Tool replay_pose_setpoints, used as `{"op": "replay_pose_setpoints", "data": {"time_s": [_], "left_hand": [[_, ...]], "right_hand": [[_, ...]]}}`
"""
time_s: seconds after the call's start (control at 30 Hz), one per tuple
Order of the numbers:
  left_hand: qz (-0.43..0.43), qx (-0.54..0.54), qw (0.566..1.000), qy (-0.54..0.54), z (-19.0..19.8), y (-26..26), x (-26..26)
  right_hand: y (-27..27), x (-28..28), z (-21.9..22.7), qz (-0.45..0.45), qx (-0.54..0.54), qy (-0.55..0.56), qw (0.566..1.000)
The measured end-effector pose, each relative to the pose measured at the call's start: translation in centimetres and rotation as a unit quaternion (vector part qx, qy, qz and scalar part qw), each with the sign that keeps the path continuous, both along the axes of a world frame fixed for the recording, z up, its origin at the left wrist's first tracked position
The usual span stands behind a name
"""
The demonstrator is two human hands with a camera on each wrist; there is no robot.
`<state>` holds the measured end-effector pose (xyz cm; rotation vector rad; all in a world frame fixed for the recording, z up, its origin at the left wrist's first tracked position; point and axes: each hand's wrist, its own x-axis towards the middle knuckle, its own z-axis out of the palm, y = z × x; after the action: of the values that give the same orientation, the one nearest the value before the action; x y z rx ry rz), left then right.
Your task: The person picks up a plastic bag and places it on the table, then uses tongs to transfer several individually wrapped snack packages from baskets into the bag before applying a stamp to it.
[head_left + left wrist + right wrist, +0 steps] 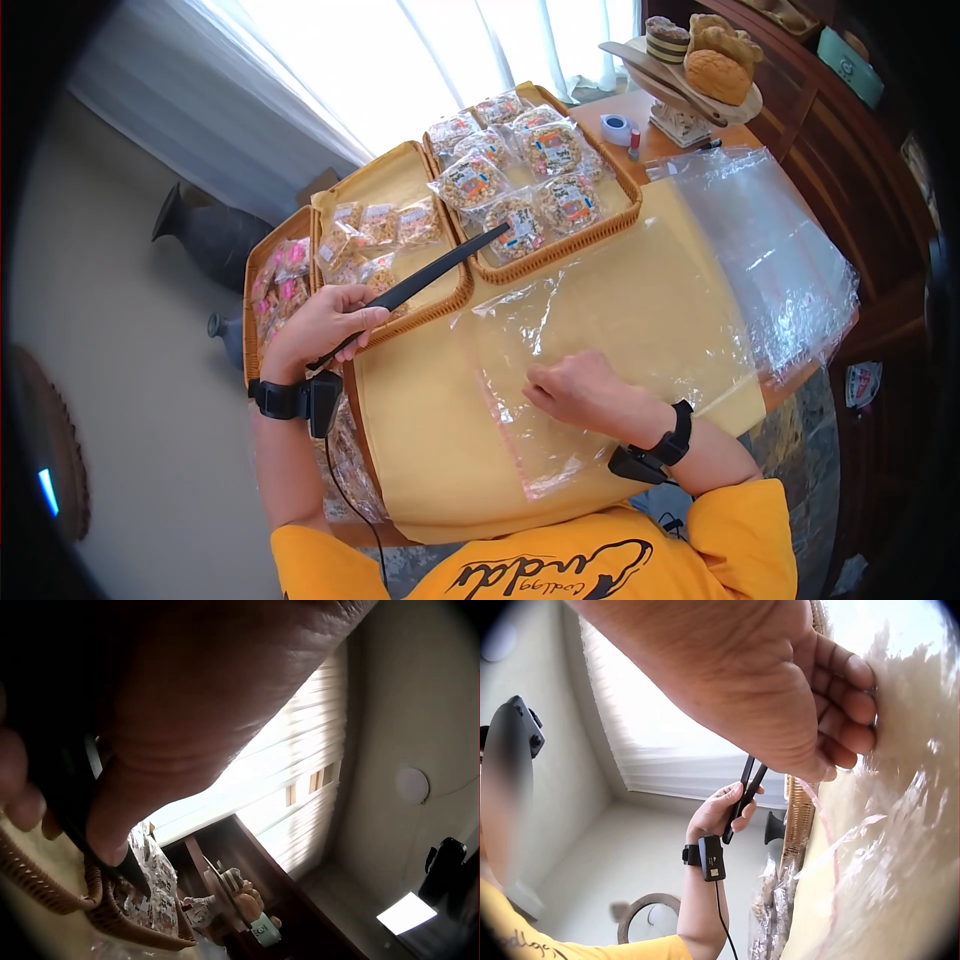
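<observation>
Long black tongs (440, 270) are in my left hand (335, 318), and their tip reaches over the round packaged snacks (520, 220) in the right-hand wicker tray (560, 238). The right wrist view shows the two arms of the tongs (744, 801) nearly together. Across the yellow cloth (420, 450) lies a large clear plastic bag (620, 300) with a pinkish edge. My right hand (580, 390) is over this bag, its fingers loosely curled, fingertips close to the film (907, 787). Nothing shows between those fingers.
A middle wicker tray (375, 170) holds several smaller packets (378, 225); a left one has pink-marked packets (290, 290). Clear bags (780, 250) lie at the table's right. Behind are a tape roll (616, 129) and a bread stand (680, 125). Dark vases (215, 235) stand left.
</observation>
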<state>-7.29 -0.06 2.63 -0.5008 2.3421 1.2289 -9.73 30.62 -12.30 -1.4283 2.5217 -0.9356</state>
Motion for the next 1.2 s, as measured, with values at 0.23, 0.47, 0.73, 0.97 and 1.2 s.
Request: {"op": "replay_pose_setpoints", "data": {"time_s": [0.23, 0.47, 0.73, 0.97, 1.2], "left_hand": [[-0.004, 0.005, 1.000, 0.006, -2.0, 0.5, -1.2], [0.069, 0.059, 0.995, 0.045, -2.4, -0.8, 3.3], [0.199, 0.146, 0.967, 0.068, -1.1, -0.7, 15.4], [0.210, 0.171, 0.962, -0.028, -2.3, 2.1, 21.4], [0.182, 0.157, 0.970, -0.048, -5.4, 4.9, 21.0]], "right_hand": [[0.0, 0.0, 0.2, -0.002, 0.010, 0.003, 1.000], [0.0, 0.2, 0.1, -0.022, -0.021, 0.010, 0.999], [0.0, 0.0, 0.5, -0.035, -0.041, 0.025, 0.998], [0.0, -0.2, 1.1, -0.017, -0.063, 0.030, 0.997], [0.0, 0.3, 2.0, 0.041, -0.014, 0.043, 0.998]]}}
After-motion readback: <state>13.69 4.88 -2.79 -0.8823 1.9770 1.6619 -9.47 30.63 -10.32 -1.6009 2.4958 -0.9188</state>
